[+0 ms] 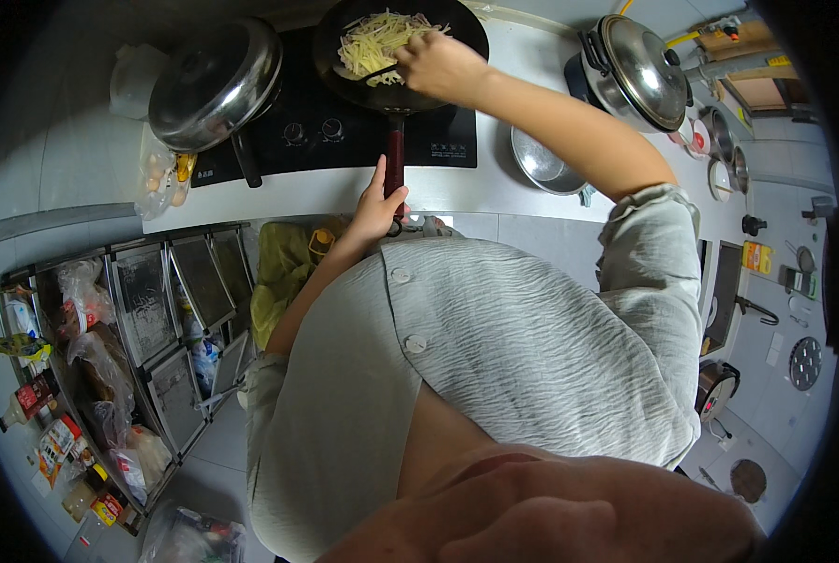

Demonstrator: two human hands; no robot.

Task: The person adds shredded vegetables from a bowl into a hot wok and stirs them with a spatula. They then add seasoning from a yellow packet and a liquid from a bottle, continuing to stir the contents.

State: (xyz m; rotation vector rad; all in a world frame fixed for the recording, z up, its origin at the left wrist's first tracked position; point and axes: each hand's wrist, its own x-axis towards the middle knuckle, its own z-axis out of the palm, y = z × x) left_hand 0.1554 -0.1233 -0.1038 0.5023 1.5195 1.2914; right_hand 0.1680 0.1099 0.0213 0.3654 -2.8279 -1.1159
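Note:
A dark wok [472,42] sits on the black cooktop [265,151], holding pale yellow shredded vegetable strips [377,46], perhaps potato, with bits that look like meat among them. My left hand [376,207] grips the wok's reddish-brown handle [395,151], index finger stretched along its side and thumb across it. Over the wok's right half, my right hand [437,67] is closed around the dark handle of a cooking utensil [379,72], likely a spatula. The utensil's head dips into the strips at the left and is partly hidden.
Left of the wok stands a lidded metal pan [212,84], its handle pointing toward me. A metal bowl [550,165] and a lidded steel pot [634,70] are on the right counter. A bag of eggs [159,176] lies at the left edge. Below stands a metal rack [145,295].

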